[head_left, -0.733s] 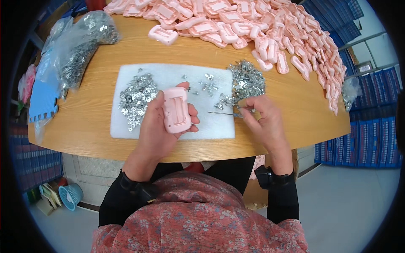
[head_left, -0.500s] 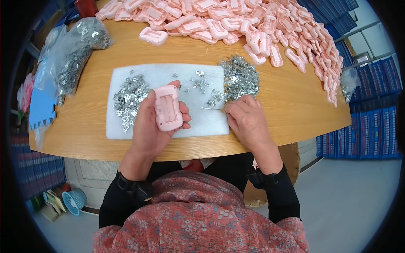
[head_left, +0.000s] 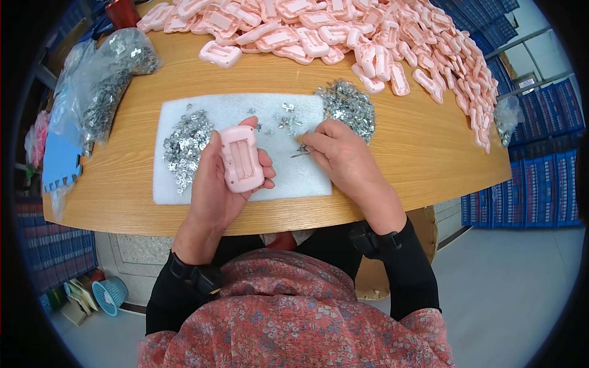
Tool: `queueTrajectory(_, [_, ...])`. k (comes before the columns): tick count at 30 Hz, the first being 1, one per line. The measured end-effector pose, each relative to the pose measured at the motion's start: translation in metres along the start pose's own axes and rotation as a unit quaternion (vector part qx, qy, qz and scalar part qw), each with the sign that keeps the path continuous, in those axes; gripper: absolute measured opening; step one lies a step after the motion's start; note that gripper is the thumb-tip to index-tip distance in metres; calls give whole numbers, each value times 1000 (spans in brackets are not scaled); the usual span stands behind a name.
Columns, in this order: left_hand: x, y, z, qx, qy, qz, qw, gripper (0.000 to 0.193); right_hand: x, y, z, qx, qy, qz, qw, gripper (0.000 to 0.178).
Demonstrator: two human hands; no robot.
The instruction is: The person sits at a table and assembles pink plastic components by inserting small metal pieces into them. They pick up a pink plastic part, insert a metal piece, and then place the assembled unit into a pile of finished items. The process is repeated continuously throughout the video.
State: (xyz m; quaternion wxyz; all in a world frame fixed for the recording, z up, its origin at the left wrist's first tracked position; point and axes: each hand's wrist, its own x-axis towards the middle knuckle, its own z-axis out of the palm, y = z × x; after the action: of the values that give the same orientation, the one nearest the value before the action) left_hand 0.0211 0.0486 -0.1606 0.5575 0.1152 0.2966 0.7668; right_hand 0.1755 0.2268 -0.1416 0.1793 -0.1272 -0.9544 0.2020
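My left hand (head_left: 215,175) is wrapped round a pink plastic casing (head_left: 241,158), its battery recess turned up. The casing is held above the white foam mat (head_left: 239,104). At the mat's right part, my right hand (head_left: 343,153) is pinched, with a thin metal tool (head_left: 299,154) sticking out from under its fingers; its kind is too small to tell. Those fingertips are by a few small metal clips, partly covered by the hand. To the left of the casing lies a heap of shiny metal clips (head_left: 186,147). Loose metal clips (head_left: 288,119) are scattered near the mat's top.
Another heap of metal clips (head_left: 350,107) sits at the mat's right edge. Many pink casings (head_left: 319,37) are piled along the table's far side and right. Clear bags of metal parts (head_left: 110,92) and a blue foam piece (head_left: 61,153) lie at the left.
My right hand has moved left and slightly away from me, from beside the right-hand clip heap onto the mat; the metal tool has tilted. My left hand still holds the casing nearly in place.
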Motion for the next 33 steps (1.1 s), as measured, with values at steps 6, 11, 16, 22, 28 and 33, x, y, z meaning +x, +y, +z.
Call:
queueTrajectory(6, [-2,1,0,20,4,-13,1000,57,-2,-4,-11,59,31,64,996,8])
queueTrajectory(11, [-2,-5,8,139,52,-18,989,58,-8,-23,-10,130,45,114,984,10])
queueTrajectory(16, [0,-14,21,236,41,26,970,58,-10,-43,-4,145,69,76,984,12])
queueTrajectory(22, [6,-10,25,238,71,15,969,56,-7,-42,-5,140,52,98,984,16])
queueTrajectory(28, [11,-7,28,245,88,-18,965,56,-11,-24,-2,224,81,189,953,17])
queueTrajectory(33, [10,-10,25,231,74,-14,970,56,-8,-28,-7,301,19,214,929,14])
